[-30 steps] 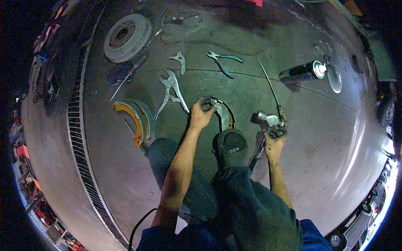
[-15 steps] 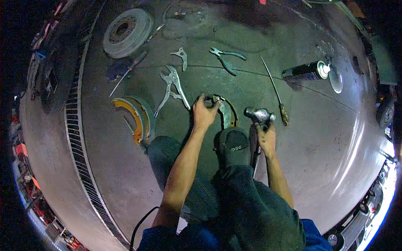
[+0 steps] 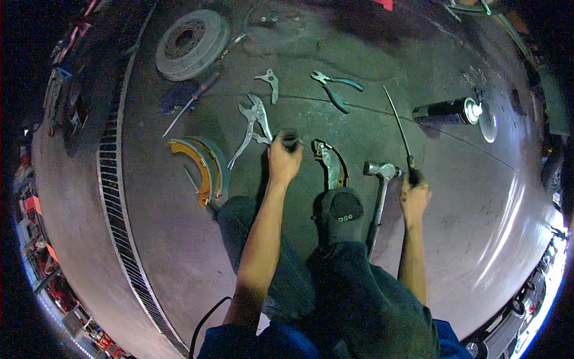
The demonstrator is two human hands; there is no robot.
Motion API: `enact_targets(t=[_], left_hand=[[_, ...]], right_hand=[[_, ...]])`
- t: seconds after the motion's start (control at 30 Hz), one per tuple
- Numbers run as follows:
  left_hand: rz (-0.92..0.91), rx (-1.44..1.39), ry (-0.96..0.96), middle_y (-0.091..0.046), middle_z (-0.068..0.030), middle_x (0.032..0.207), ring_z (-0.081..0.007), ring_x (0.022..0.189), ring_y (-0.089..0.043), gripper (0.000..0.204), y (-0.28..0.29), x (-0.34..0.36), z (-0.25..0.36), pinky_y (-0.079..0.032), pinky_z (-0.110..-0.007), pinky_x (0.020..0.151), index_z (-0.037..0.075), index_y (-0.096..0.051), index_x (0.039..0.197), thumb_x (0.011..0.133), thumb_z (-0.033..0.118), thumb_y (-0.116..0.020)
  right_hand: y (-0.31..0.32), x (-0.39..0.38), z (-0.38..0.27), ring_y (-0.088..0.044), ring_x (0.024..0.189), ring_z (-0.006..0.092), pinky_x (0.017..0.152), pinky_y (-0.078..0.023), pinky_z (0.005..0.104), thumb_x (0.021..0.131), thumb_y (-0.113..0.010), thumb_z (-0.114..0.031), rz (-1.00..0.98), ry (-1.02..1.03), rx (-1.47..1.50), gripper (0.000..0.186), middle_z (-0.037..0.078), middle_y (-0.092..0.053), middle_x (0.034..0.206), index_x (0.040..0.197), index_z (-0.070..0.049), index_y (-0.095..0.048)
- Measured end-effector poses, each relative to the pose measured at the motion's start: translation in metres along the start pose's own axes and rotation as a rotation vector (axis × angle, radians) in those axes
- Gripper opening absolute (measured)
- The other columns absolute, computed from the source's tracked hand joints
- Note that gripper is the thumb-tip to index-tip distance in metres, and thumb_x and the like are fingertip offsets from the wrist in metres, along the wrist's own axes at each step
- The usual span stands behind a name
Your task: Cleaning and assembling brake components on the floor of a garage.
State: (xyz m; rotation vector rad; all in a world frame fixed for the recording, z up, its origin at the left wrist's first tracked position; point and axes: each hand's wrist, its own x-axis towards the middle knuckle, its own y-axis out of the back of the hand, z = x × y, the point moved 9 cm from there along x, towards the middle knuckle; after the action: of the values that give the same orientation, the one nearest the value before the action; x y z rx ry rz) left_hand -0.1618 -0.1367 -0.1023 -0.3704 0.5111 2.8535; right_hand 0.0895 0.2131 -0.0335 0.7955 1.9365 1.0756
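Since the earlier frame, the right hand [image 3: 414, 194] is no longer holding the hammer [image 3: 380, 191], which is now lying on the floor just left of it; this grip is closing around the handle end of a long thin rod [image 3: 397, 122]. The left hand [image 3: 283, 160] is clasping a small dark object [image 3: 290, 139]. A brake shoe [image 3: 332, 164] is lying between the two hands. Locking pliers [image 3: 251, 127] are lying just left of the left grip.
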Motion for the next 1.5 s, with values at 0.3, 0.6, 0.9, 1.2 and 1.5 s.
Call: enact_targets(t=[0.3, 0.6, 0.9, 1.2, 1.5], left_hand=[[0.414, 0.528, 0.009, -0.063, -0.0295, 0.124, -0.0437, 0.115, -0.06, 0.055, 0.101, 0.062, 0.024, -0.049, -0.05, 0.097, -0.004, -0.058, 0.125, 0.083, 0.025, -0.077], [0.081, 1.455, -0.042, -0.062, -0.0218, 0.127, -0.0358, 0.121, -0.059, 0.064, 0.206, 0.211, 0.0, -0.051, -0.048, 0.1, 0.001, -0.057, 0.133, 0.09, 0.046, -0.073], [0.212, -0.736, -0.394, -0.049, -0.0016, 0.067, -0.0105, 0.048, -0.039, 0.026, 0.155, 0.036, 0.15, -0.029, -0.024, 0.041, 0.011, -0.053, 0.087, 0.099, 0.032, -0.062], [-0.01, -0.657, -0.272, -0.032, 0.0015, 0.056, -0.0115, 0.047, -0.032, 0.044, 0.009, -0.002, 0.146, -0.023, -0.028, 0.045, 0.014, -0.04, 0.07, 0.099, 0.045, -0.052], [-0.432, -0.894, -0.46, -0.051, -0.002, 0.077, -0.0116, 0.064, -0.047, 0.027, -0.011, -0.01, 0.159, -0.036, -0.026, 0.055, 0.01, -0.052, 0.098, 0.09, 0.026, -0.073]], right_hand=[[-0.028, 0.078, 0.001, -0.056, 0.123, 0.0454, 0.107, -0.042, 0.0505, 0.096, -0.067, -0.032, 0.041, 0.35, -0.233, 0.053, 0.026, -0.059, 0.135, 0.137, 0.0, -0.056], [-0.032, -0.019, 0.009, -0.046, 0.135, 0.0422, 0.114, -0.035, 0.0494, 0.097, -0.066, -0.046, 0.171, 0.191, -0.004, 0.074, 0.03, -0.05, 0.142, 0.147, 0.004, -0.041], [-0.096, -0.069, 0.04, -0.056, 0.124, 0.0447, 0.106, -0.045, 0.0501, 0.097, -0.053, -0.059, -0.064, 0.149, -0.281, 0.08, 0.031, -0.056, 0.135, 0.145, 0.005, -0.044], [-0.092, -0.066, 0.033, -0.059, 0.118, 0.0496, 0.102, -0.048, 0.0541, 0.103, -0.051, -0.04, -0.075, 0.145, -0.221, 0.059, 0.031, -0.055, 0.139, 0.146, 0.0, -0.044], [-0.093, -0.067, 0.028, -0.049, 0.134, 0.0463, 0.111, -0.043, 0.0507, 0.105, -0.048, -0.035, -0.074, 0.212, -0.205, 0.054, 0.028, -0.042, 0.153, 0.149, -0.004, -0.044]])
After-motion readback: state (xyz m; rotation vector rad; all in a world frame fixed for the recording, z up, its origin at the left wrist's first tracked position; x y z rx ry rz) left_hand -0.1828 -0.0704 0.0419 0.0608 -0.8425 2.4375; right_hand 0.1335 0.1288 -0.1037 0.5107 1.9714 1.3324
